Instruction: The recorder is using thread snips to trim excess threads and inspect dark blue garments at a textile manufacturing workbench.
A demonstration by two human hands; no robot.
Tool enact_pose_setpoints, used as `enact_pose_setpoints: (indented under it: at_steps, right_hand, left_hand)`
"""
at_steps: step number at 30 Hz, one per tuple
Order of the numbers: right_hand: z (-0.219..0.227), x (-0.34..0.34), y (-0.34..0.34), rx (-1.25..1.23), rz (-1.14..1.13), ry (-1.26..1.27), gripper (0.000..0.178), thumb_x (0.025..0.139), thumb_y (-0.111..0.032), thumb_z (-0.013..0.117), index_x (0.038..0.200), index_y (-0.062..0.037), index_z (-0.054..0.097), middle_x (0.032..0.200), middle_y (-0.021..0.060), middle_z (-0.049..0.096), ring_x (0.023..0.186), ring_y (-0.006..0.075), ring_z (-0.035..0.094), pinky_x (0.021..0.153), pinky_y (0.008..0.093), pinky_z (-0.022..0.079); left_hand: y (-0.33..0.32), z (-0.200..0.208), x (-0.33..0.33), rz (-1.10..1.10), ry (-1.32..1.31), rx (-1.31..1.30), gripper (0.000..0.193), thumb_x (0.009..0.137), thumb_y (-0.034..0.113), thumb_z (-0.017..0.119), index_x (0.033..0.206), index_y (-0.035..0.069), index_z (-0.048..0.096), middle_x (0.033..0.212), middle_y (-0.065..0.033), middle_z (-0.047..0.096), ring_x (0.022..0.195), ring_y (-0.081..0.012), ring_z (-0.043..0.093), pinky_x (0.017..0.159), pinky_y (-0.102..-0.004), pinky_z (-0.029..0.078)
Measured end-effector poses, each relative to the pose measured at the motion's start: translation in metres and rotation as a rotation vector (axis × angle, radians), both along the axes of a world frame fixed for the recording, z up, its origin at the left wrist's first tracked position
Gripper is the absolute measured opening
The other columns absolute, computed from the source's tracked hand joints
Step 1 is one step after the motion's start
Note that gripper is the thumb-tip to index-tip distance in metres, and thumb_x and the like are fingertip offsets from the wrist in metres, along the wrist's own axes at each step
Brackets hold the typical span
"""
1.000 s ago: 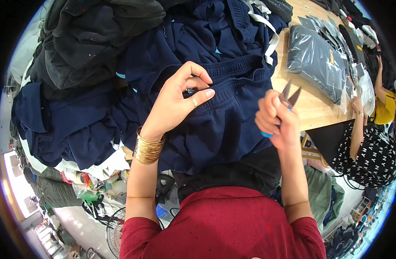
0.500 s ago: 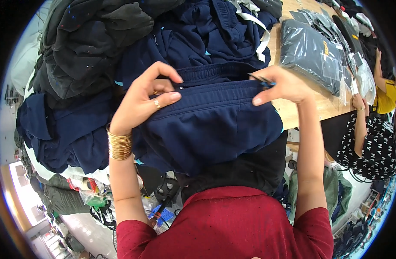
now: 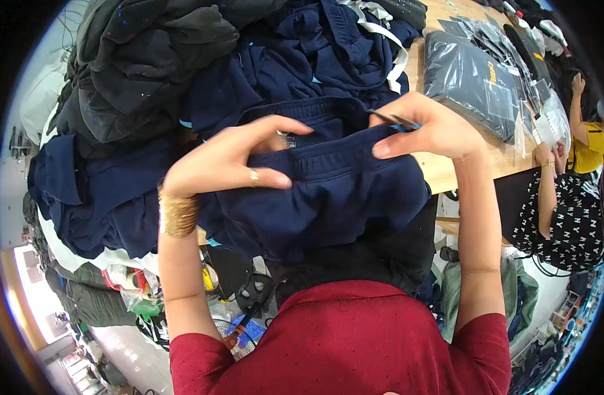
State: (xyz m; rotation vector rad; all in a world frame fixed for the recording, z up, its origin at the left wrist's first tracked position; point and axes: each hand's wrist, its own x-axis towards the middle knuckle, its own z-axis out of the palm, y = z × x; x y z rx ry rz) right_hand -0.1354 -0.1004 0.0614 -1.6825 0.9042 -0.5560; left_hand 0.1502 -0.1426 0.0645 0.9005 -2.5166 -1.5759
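A pair of navy pants (image 3: 315, 210) with a gathered elastic waistband hangs in front of my body, its waist opening facing up. My left hand (image 3: 226, 158), slightly blurred, grips the left part of the waistband. Its thumb lies outside and its fingers reach inside, beside a small printed label (image 3: 288, 140). On the other end of the band my right hand (image 3: 433, 128) is closed, thumb on the outer face. Small dark thread snips (image 3: 401, 122) with a blue part stick out from the same hand, blades pointing left.
Navy garments (image 3: 282, 62) with a white drawstring are heaped behind, and dark grey garments (image 3: 151, 66) lie far left. More navy cloth (image 3: 104, 197) sits at left. Bagged dark clothes (image 3: 470, 82) rest on the wooden table (image 3: 440, 172). Other people's hands (image 3: 551, 155) work at right.
My left hand has turned flatter and its thumb and index finger have spread. The waist opening gapes wider, showing the inside label. My right hand has shifted slightly left.
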Motion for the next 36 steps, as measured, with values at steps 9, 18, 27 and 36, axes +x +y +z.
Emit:
enact_pose_setpoints:
  at_steps: [9,18,27,36]
  right_hand:
    - [-0.005,0.002,0.005,-0.110,-0.065,0.013,0.014,0.074,-0.008,0.070,0.083,-0.0007,0.062,0.072,-0.0030,0.057,0.069,0.0044,0.048,0.062,0.0205,0.037]
    - [-0.008,0.026,0.097,-0.436,-0.721,0.139,0.036,0.084,-0.027,0.059,0.113,-0.0058,0.053,0.084,0.0090,0.057,0.066,0.0199,0.053,0.064,0.0296,0.044]
    - [-0.026,0.042,0.117,-0.580,-0.745,0.353,0.025,0.076,-0.022,0.071,0.089,-0.0052,0.058,0.071,0.0048,0.059,0.058,0.0181,0.057,0.051,0.0278,0.044]
    - [-0.030,0.046,0.114,-0.700,-0.741,0.396,0.023,0.075,-0.022,0.071,0.087,-0.0065,0.059,0.070,0.0029,0.058,0.058,0.0172,0.056,0.050,0.0272,0.044]
  left_hand:
    - [0.039,-0.023,-0.055,0.202,0.403,0.723,0.026,0.083,0.015,0.066,0.103,-0.002,0.062,0.089,0.0000,0.063,0.079,-0.0040,0.056,0.074,-0.0192,0.046]
    - [0.077,-0.036,-0.066,0.731,0.691,0.875,0.022,0.087,0.016,0.061,0.100,-0.003,0.060,0.087,-0.0055,0.065,0.072,-0.0089,0.062,0.066,-0.0215,0.051]
    - [0.088,-0.040,-0.074,0.729,0.799,0.986,0.024,0.084,0.008,0.063,0.105,-0.003,0.057,0.096,-0.0075,0.064,0.084,-0.0122,0.062,0.077,-0.0248,0.051]
    - [0.091,-0.035,-0.082,0.750,0.832,0.949,0.032,0.082,0.002,0.063,0.111,-0.002,0.050,0.099,-0.0100,0.063,0.086,-0.0131,0.062,0.080,-0.0266,0.051]
